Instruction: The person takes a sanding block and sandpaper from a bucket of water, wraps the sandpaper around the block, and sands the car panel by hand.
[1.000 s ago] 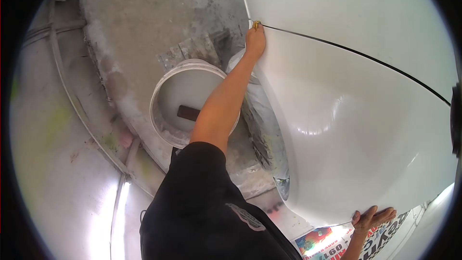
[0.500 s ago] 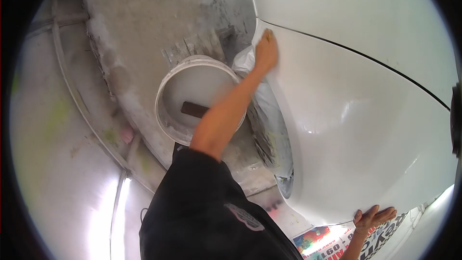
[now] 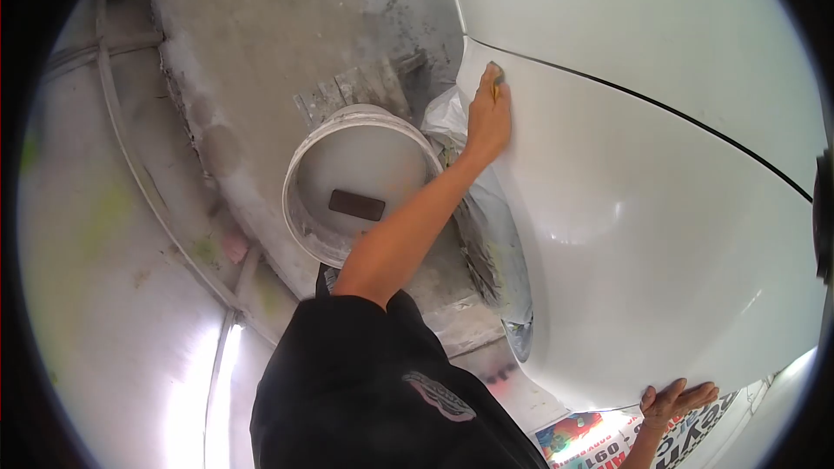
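Observation:
My left hand (image 3: 490, 126) presses on the white car body panel (image 3: 625, 234), close to the dark seam between panels. Its fingers are closed round a small yellow and dark pad (image 3: 498, 82), mostly hidden by the hand. At the lower right, my right hand (image 3: 673, 404) rests with spread fingers on the panel's bottom edge, holding nothing. Below my left forearm stands a white bucket (image 3: 294, 161) of cloudy greyish water. A dark rectangular block (image 3: 356, 205) lies in that water.
Grey plastic sheeting (image 3: 495, 234) covers the curved opening beside the panel. A printed banner (image 3: 582, 439) shows at the bottom right. On the left are a stained concrete floor (image 3: 252, 26), a pale paint-marked wall (image 3: 104, 234) and a bright light tube (image 3: 224, 382).
My left hand has shifted slightly down and right along the panel, and the yellow pad shows more. The forearm now uncovers the whole dark block. My right hand stays in place.

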The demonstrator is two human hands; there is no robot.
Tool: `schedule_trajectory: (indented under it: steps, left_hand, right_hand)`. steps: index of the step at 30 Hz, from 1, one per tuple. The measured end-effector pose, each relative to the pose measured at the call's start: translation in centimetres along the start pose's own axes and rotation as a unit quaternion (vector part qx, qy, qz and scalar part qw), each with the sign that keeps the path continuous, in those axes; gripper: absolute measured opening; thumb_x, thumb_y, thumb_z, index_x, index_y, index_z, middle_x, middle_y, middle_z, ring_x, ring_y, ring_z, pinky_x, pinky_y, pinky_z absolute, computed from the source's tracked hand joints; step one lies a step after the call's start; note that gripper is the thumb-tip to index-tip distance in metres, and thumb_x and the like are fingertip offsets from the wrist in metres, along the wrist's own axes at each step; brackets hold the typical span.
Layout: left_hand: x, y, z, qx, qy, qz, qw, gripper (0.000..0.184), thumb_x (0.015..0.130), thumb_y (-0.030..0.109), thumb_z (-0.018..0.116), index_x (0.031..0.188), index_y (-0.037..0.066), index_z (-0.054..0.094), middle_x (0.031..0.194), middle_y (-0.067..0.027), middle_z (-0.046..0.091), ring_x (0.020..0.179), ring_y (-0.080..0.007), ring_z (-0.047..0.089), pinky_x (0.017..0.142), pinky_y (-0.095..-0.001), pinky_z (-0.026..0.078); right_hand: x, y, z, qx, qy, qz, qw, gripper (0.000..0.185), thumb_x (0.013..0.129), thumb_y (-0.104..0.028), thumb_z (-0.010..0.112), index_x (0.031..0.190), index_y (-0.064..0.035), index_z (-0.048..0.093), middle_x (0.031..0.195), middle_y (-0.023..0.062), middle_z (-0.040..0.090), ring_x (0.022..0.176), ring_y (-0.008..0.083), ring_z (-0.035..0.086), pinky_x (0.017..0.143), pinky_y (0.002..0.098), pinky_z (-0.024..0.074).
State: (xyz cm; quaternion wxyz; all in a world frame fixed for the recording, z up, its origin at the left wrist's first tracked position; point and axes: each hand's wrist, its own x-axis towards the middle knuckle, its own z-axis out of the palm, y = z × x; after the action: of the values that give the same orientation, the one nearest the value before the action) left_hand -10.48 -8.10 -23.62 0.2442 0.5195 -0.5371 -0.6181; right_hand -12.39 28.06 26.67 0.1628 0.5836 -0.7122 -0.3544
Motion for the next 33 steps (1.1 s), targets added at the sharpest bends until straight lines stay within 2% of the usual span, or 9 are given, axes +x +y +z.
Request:
schedule_trajectory:
  steps: [5, 8, 11, 15, 17, 22, 29, 32, 33]
  left_hand:
    - [9.4, -1.5, 0.8, -0.02, -0.026, -0.179, 0.983, 0.049, 0.105, 0.032, 0.046, 0.106, -0.011, 0.068, 0.104, -0.0337, 0.069, 0.1, -0.0501, 0.066, 0.088, -0.0518, 0.05]
    - [12.0, -6.5, 2.5, -0.028, -0.049, -0.211, 0.976, 0.054, 0.104, 0.04, 0.046, 0.122, -0.007, 0.064, 0.122, -0.028, 0.068, 0.115, -0.0396, 0.065, 0.097, -0.0464, 0.048]
    - [6.3, -1.4, -0.2, -0.048, -0.075, -0.18, 0.98, 0.053, 0.103, 0.038, 0.046, 0.125, -0.007, 0.064, 0.125, -0.0276, 0.067, 0.117, -0.0369, 0.064, 0.098, -0.0462, 0.047]
    - [0.5, -0.8, 0.3, -0.035, 0.032, -0.011, 0.999, 0.052, 0.104, 0.034, 0.046, 0.109, -0.014, 0.066, 0.108, -0.035, 0.068, 0.105, -0.0494, 0.066, 0.088, -0.0503, 0.05]
    - [6.3, -2.0, 0.1, -0.004, -0.08, -0.12, 0.989, 0.051, 0.103, 0.032, 0.045, 0.112, -0.015, 0.065, 0.112, -0.0349, 0.068, 0.107, -0.0489, 0.066, 0.089, -0.0501, 0.05]
    - [9.1, -2.4, 1.3, -0.089, -0.034, -0.289, 0.953, 0.049, 0.103, 0.028, 0.043, 0.119, -0.014, 0.063, 0.121, -0.034, 0.066, 0.113, -0.0485, 0.064, 0.096, -0.051, 0.048]
    - [-1.0, -1.8, 0.3, -0.047, 0.015, -0.071, 0.996, 0.047, 0.102, 0.027, 0.045, 0.12, -0.011, 0.064, 0.128, -0.0335, 0.063, 0.124, -0.0463, 0.059, 0.104, -0.0481, 0.046]
    - [4.6, -2.6, 0.4, -0.136, -0.033, -0.26, 0.955, 0.045, 0.101, 0.028, 0.047, 0.112, -0.01, 0.067, 0.118, -0.0315, 0.068, 0.116, -0.0457, 0.064, 0.099, -0.0476, 0.049]
    - [4.3, -2.0, 0.2, -0.081, -0.054, -0.227, 0.969, 0.045, 0.101, 0.029, 0.048, 0.11, -0.01, 0.068, 0.115, -0.0303, 0.07, 0.112, -0.0441, 0.066, 0.096, -0.047, 0.05]
  right_hand:
    - [0.2, 0.2, 0.0, 0.023, 0.001, -0.002, 1.0, 0.073, 0.106, -0.06, 0.029, 0.165, -0.0193, 0.018, 0.169, 0.0277, 0.005, 0.156, 0.0497, 0.005, 0.118, 0.0741, 0.0057]
    - [-0.9, 0.6, 0.3, 0.042, -0.004, 0.004, 0.999, 0.073, 0.106, -0.06, 0.029, 0.165, -0.019, 0.018, 0.169, 0.0275, 0.004, 0.156, 0.0496, 0.004, 0.119, 0.074, 0.0056]
    - [-0.3, 0.3, 0.0, 0.027, 0.003, 0.0, 1.0, 0.072, 0.106, -0.059, 0.03, 0.165, -0.0182, 0.021, 0.169, 0.0277, 0.005, 0.156, 0.049, 0.004, 0.119, 0.0731, 0.007]
    - [-0.3, 0.3, 0.1, 0.019, 0.003, -0.006, 1.0, 0.071, 0.107, -0.059, 0.028, 0.165, -0.0191, 0.021, 0.169, 0.0276, 0.007, 0.156, 0.0491, 0.007, 0.117, 0.074, 0.0119]
    - [-0.3, 0.3, 0.1, 0.005, 0.009, -0.007, 1.0, 0.071, 0.106, -0.06, 0.026, 0.165, -0.0193, 0.021, 0.169, 0.0273, 0.008, 0.155, 0.0496, 0.009, 0.116, 0.0743, 0.0131]
    - [-0.4, 0.4, 0.0, 0.001, 0.009, -0.001, 1.0, 0.071, 0.106, -0.06, 0.025, 0.165, -0.0196, 0.02, 0.169, 0.0277, 0.008, 0.155, 0.0491, 0.01, 0.119, 0.072, 0.011]
    - [-0.3, 0.0, 0.5, -0.003, 0.025, 0.005, 1.0, 0.07, 0.106, -0.058, 0.03, 0.164, -0.0187, 0.025, 0.166, 0.0309, 0.016, 0.154, 0.0504, 0.016, 0.12, 0.0703, 0.0119]
    - [0.1, -0.3, 0.8, 0.02, 0.055, 0.002, 0.998, 0.068, 0.105, -0.055, 0.036, 0.161, -0.0158, 0.035, 0.164, 0.0317, 0.023, 0.152, 0.0515, 0.022, 0.12, 0.0685, 0.0123]
    - [0.2, -0.2, 0.9, 0.018, 0.059, 0.001, 0.998, 0.068, 0.105, -0.055, 0.037, 0.16, -0.0147, 0.036, 0.164, 0.0317, 0.023, 0.152, 0.0513, 0.022, 0.121, 0.0676, 0.0125]
